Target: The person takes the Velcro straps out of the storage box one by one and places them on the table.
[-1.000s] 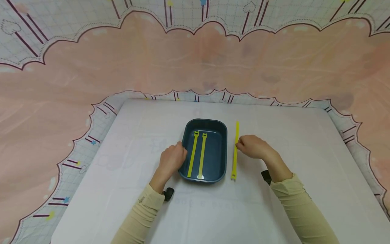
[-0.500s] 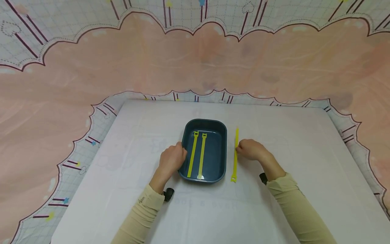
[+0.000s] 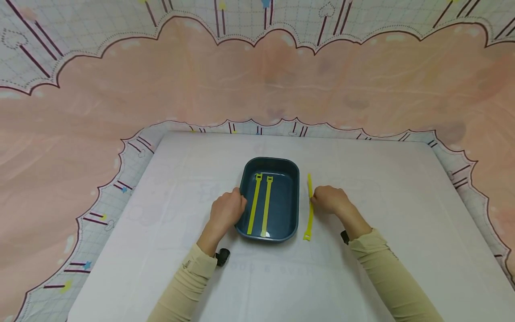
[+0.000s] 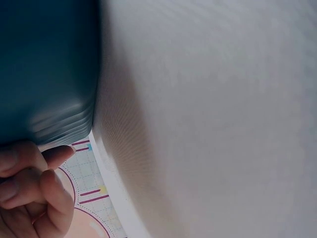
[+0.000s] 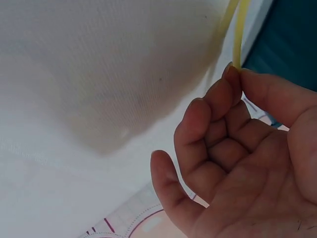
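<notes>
A dark blue rectangular tray (image 3: 286,205) stands on the table with two yellow cable straps (image 3: 254,203) lying lengthwise in its left half. My left hand (image 3: 227,208) grips the tray's left rim; in the left wrist view its curled fingers (image 4: 54,198) sit against the tray's side (image 4: 44,74). Just right of the tray, my right hand (image 3: 331,200) pinches a third yellow cable strap (image 3: 310,219) near its middle, between thumb and index finger. That strap runs roughly parallel to the tray, its slotted head toward me. The right wrist view shows its strip (image 5: 238,39) rising from the fingertips.
White cloth covers the table (image 3: 193,286). Behind it hangs a peach patterned curtain (image 3: 257,85), which also shows along both sides. A small black camera (image 3: 222,256) is worn at the left wrist, another (image 3: 344,237) at the right.
My right hand has drawn the strap a little toward me; the strap's far end has come nearer and shifted slightly left. The left hand and the tray have stayed put.
</notes>
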The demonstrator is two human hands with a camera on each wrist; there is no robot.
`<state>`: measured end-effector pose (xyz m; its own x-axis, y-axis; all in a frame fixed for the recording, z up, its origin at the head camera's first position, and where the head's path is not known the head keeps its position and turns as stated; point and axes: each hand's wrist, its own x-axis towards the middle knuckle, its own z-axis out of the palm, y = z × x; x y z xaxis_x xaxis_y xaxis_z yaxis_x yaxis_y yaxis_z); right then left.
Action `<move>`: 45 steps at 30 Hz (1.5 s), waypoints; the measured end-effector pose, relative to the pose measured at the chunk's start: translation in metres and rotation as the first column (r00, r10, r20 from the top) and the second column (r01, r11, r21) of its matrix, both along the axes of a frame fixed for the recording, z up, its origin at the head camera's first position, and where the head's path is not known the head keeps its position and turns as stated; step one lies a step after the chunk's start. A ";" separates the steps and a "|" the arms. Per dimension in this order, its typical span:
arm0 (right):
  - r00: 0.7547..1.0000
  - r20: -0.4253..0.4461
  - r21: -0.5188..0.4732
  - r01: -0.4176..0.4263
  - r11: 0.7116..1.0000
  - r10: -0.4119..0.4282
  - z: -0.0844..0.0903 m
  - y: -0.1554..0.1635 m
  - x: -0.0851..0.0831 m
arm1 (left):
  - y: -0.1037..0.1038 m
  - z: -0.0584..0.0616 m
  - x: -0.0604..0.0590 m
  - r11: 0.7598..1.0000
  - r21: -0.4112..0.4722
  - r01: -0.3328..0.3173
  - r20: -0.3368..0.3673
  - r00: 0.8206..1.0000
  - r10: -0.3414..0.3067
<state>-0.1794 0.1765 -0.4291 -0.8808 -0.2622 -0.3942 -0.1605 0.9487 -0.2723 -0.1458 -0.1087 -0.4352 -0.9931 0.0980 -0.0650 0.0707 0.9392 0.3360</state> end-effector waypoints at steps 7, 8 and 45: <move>0.999 -0.033 0.047 0.007 0.999 -0.005 -0.003 -0.003 0.001 | 0.001 0.000 0.000 1.000 0.004 -0.004 0.008 1.000 0.004; 0.999 -0.038 0.053 0.004 0.999 -0.002 -0.003 -0.003 0.001 | 0.001 0.000 0.000 1.000 0.002 -0.005 0.007 1.000 0.005; 0.986 -0.163 0.085 0.036 0.996 -0.022 0.001 0.001 -0.002 | 0.000 -0.001 0.000 1.000 -0.011 -0.009 -0.003 1.000 0.009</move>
<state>-0.1810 0.1779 -0.4281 -0.9415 -0.2066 -0.2663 -0.1680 0.9726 -0.1605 -0.1454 -0.1085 -0.4358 -0.9941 0.0880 -0.0629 0.0630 0.9435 0.3253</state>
